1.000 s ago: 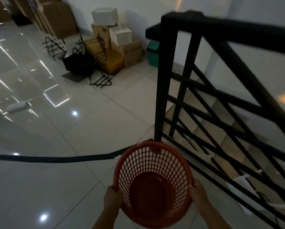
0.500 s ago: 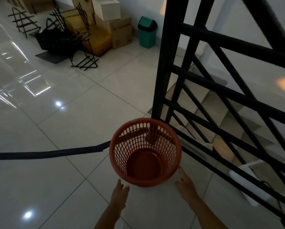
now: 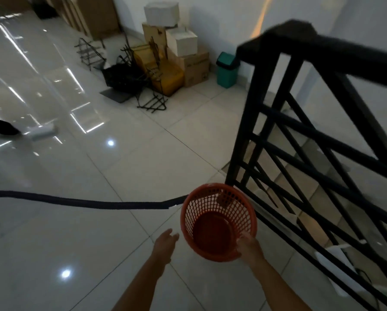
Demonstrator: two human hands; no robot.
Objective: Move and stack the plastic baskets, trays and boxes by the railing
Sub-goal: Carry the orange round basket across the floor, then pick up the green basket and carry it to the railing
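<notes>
Glossy pale floor tiles (image 3: pixel 143 167) carry an orange basket (image 3: pixel 218 221) upright at the foot of the black railing (image 3: pixel 322 140). Her right hand (image 3: pixel 249 246) touches its near rim, grip blurred, so I cannot tell. Left hand (image 3: pixel 165 244) hangs open just beside it. Cardboard boxes (image 3: pixel 188 61) blur by the wall.

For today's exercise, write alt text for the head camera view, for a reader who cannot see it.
An orange mesh basket stands upright on the tiled floor beside a black railing, the person's right hand at its near rim and the open left hand just clear of it. Cardboard boxes and a green bin stand against the far wall.
</notes>
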